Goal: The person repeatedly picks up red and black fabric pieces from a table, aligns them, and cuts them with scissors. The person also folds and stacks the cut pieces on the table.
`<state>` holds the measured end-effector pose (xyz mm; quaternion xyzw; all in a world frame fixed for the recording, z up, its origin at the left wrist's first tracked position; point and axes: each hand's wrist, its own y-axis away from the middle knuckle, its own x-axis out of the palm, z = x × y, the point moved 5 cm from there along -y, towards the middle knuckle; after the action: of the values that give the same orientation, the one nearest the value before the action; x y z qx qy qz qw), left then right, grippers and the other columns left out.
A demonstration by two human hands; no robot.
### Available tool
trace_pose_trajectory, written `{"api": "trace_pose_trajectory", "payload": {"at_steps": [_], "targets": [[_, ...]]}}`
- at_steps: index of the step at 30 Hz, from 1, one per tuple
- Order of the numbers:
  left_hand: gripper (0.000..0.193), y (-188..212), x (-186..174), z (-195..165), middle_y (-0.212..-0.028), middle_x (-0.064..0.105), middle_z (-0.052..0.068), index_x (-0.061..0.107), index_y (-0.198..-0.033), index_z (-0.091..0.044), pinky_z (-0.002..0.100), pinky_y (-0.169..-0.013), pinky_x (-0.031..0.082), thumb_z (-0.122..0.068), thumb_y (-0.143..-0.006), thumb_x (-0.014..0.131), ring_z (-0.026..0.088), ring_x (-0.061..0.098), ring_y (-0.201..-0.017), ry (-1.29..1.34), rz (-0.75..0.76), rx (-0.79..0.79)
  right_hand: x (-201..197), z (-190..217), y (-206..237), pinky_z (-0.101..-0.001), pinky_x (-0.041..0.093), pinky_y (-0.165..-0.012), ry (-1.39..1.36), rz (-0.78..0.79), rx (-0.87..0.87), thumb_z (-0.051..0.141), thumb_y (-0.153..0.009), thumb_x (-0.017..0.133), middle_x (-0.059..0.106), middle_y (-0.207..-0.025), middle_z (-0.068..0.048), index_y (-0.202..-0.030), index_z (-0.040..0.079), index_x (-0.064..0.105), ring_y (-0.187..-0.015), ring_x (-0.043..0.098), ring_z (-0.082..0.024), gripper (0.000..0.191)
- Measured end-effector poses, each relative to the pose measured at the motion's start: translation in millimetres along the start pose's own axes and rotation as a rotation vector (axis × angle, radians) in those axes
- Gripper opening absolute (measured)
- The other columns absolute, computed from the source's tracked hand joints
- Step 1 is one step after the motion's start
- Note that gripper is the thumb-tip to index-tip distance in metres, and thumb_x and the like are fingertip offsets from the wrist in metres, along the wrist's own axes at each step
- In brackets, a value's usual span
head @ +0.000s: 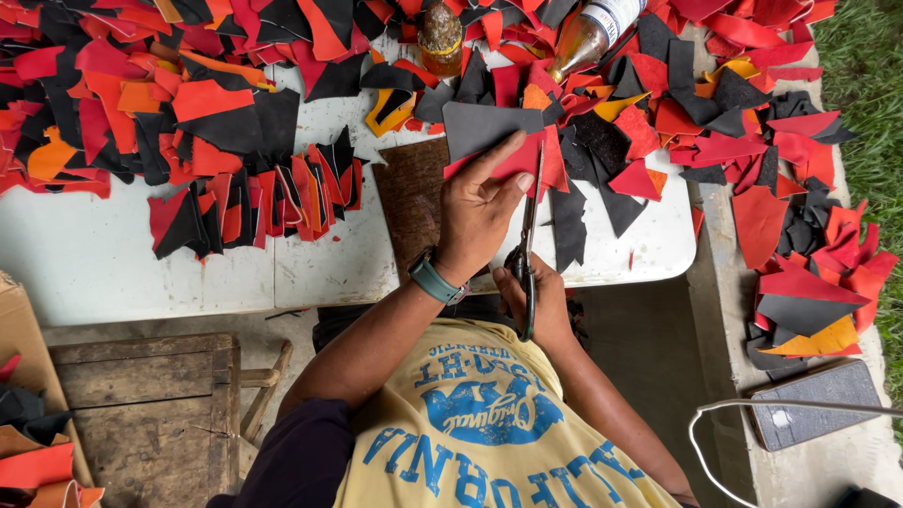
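Note:
My left hand [478, 209] presses flat on a red leather piece [520, 158] that lies with a dark grey piece [480, 126] on a brown cutting board [409, 202]. A teal watch sits on that wrist. My right hand [541, 306] grips a pair of black-handled scissors [528, 245], whose blades run up along the right edge of the red piece.
Red, orange and black leather scraps [188, 103] cover the white table [103, 263]. A fanned row of cut pieces [259, 202] lies left of the board. Two bottles [442, 38] stand at the back. More scraps [809, 282] pile on a concrete ledge; a wooden stool [150, 404] stands lower left.

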<state>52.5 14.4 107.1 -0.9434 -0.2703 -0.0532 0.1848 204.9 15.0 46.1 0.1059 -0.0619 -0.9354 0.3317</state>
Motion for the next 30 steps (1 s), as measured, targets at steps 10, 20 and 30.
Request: {"api": "trace_pose_trajectory", "payload": {"at_steps": [10,20,30], "targets": [[0.046,34.4,6.2,5.4,-0.137,0.069,0.015,0.055,-0.147,0.001,0.021,-0.081,0.058,-0.002,-0.103,0.066,0.005,0.067,-0.092,0.068,0.039,-0.087,-2.3,5.5,-2.4,-0.0267,0.048,-0.054,-0.017,0.053,-0.043,0.031,-0.100,0.061,0.059,-0.069,-0.001,-0.099,0.003,0.059,-0.058,0.059,-0.011,0.028],[0.046,40.3,2.3,12.3,-0.140,0.067,0.015,0.055,-0.147,0.002,0.023,-0.090,0.058,-0.004,-0.103,0.068,0.007,0.068,-0.103,0.048,0.017,-0.037,-2.8,-7.9,-1.2,-0.0275,0.042,-0.042,0.033,0.014,0.062,0.028,-0.099,0.063,0.057,-0.056,0.000,-0.086,0.003,0.063,-0.044,0.053,-0.010,0.029],[0.072,49.4,-38.0,32.9,-0.098,0.072,0.013,0.040,-0.156,-0.006,0.022,-0.065,0.055,-0.015,-0.094,0.076,0.009,0.063,-0.076,-0.133,-0.066,-0.297,-126.2,5.7,-18.1,-0.0382,0.041,-0.056,0.616,-0.372,0.060,0.033,-0.093,0.085,0.062,-0.072,-0.018,-0.092,-0.003,0.066,-0.056,0.050,-0.021,0.041]]}}
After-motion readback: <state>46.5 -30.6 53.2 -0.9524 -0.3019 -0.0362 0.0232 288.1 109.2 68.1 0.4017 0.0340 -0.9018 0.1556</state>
